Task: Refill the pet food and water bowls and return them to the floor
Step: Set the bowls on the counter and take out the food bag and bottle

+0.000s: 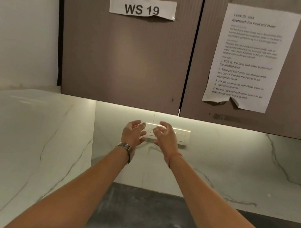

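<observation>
light: warm strip under cabinets (128,51), dim elsewhere | blur: soft, sheet (251,57) text smeared | edges: wide-angle bowing

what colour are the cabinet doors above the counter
Matte brown-taupe, with a faint vertical ribbed texture; the cabinet doors show best in the head view.

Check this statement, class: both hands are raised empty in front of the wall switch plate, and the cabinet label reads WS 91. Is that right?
Not quite. In the head view the label reads WS 19. The left hand and right hand are indeed empty before the switch plate.
</observation>
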